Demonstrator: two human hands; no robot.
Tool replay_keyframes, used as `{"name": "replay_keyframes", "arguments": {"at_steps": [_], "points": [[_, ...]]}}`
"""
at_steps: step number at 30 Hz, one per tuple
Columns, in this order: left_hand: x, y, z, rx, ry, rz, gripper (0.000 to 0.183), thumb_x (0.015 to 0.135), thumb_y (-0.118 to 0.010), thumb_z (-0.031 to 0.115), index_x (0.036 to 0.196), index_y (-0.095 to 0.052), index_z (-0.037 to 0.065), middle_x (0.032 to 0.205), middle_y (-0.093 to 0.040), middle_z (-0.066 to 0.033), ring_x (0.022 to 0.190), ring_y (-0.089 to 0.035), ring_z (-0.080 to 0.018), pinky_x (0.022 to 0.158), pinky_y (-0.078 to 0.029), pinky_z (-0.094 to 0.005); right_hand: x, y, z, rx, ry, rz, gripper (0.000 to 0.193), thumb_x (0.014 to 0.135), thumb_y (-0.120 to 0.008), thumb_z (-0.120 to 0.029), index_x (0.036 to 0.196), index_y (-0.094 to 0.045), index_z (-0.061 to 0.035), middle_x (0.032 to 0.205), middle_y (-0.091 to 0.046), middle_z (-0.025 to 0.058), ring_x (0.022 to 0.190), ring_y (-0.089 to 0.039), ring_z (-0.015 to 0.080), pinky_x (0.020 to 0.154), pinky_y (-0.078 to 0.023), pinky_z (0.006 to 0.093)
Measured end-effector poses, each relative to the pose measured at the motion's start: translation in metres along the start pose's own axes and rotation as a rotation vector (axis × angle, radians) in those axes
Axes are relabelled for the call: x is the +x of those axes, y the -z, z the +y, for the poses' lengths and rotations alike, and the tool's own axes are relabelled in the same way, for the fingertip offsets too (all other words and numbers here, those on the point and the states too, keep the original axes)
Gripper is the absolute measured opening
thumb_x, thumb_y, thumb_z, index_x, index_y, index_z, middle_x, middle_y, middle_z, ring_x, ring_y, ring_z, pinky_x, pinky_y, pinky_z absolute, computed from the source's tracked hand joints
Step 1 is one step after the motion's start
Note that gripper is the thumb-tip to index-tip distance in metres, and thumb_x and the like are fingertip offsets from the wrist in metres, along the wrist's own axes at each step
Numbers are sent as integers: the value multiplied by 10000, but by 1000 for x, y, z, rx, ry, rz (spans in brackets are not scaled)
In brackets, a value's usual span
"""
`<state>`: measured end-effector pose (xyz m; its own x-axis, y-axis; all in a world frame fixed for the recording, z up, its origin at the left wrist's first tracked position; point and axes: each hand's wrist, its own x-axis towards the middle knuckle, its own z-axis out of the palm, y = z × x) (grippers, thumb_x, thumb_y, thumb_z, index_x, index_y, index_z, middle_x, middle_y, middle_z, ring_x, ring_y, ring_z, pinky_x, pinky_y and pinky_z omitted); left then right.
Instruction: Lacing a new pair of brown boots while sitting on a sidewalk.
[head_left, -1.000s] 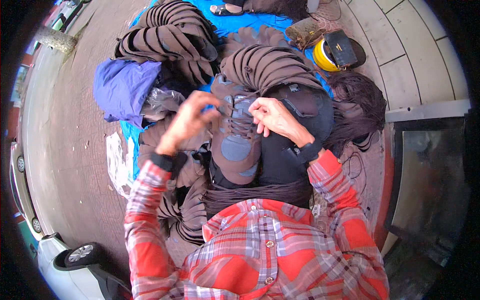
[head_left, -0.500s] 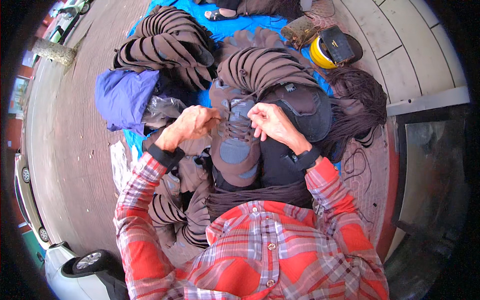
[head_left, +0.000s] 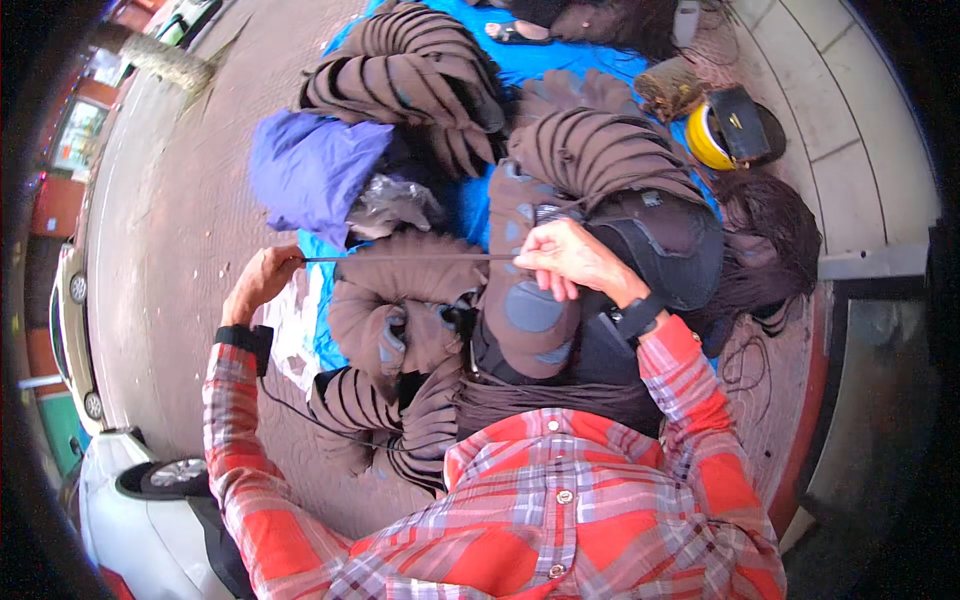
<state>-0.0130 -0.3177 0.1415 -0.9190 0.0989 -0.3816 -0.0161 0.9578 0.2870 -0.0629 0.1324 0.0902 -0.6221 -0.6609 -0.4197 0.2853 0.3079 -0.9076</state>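
Observation:
A dark shoelace [head_left: 400, 258] is pulled taut and nearly level between my two hands. My left hand [head_left: 262, 287], stretched out to the left, pinches one end. Over the shoe upper, my right hand [head_left: 578, 262] is closed on the lace, its lower fingers curled. The brown shoe upper [head_left: 528, 312] with grey-blue patches rests on my lap, toe toward me; my right hand hides part of its lacing. Behind it is a fanned row of brown shoe uppers [head_left: 600, 150]. More uppers [head_left: 385, 300] lie left of my lap, and a bundle of dark laces [head_left: 560, 400] lies across it.
Another stack of uppers [head_left: 410, 75] stands far left on a blue sheet [head_left: 600, 62], behind purple cloth [head_left: 315, 170]. To the right are a yellow container [head_left: 708, 138], a dark pouch [head_left: 740, 122] and heaped laces [head_left: 775, 230]. Another person's sandalled foot [head_left: 518, 32] is at the far edge.
My left hand has moved from beside the shoe upper far out to the left, drawing the lace straight. My right hand stays over the upper. The whole view has shifted slightly.

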Motion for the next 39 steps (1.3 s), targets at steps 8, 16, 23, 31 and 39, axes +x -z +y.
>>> {"name": "replay_keyframes", "arguments": {"at_steps": [8, 16, 23, 31, 39], "points": [[39, -61, 74, 159, 114, 526, 142, 791, -519, 151, 812, -639, 77, 831, -633, -146, 716, -609, -324, 645, -476, -410, -5, -59, -30, -260, -64, -173, 202, 837, -569, -207, 779, -593, -15, 564, -568, 49, 416, -513, 94, 376, -400, 258], [97, -76, 156, -1579, -11, 189, 260, 876, -510, 69, 1115, -501, -33, 887, -629, -126, 722, -611, -156, 618, -497, -235, 1, -142, 0, -766, 496, -92, 215, 812, -529, -196, 783, -510, 17, 615, -556, 207, 593, -574, 390, 528, -460, 454], [84, -94, 208, -1122, -124, -16, 151, 850, -599, 159, 854, -644, 14, 660, -593, 11, 555, -472, -41, 492, -367, -205, -19, -94, 2, -507, 382, -73, 196, 809, -563, -214, 893, -551, -37, 714, -596, 174, 622, -595, 346, 547, -467, 420], [75, -113, 228, -609, -250, 16, 165, 847, -570, 152, 843, -615, -7, 657, -589, -42, 611, -523, -104, 584, -438, -263, -20, 0, 2, -67, -12, 306, 316, 872, -486, -117, 1153, -466, 28, 581, -584, 89, 362, -478, 113, 351, -374, 263], [89, -105, 232, -289, -400, 119, 164, 767, -559, 219, 806, -626, 74, 663, -617, -146, 622, -618, -314, 566, -477, -385, -9, 17, 1, 133, -65, 74, 432, 866, -499, -142, 1221, -358, 62, 632, -606, 158, 384, -541, 156, 310, -365, 236]]}}
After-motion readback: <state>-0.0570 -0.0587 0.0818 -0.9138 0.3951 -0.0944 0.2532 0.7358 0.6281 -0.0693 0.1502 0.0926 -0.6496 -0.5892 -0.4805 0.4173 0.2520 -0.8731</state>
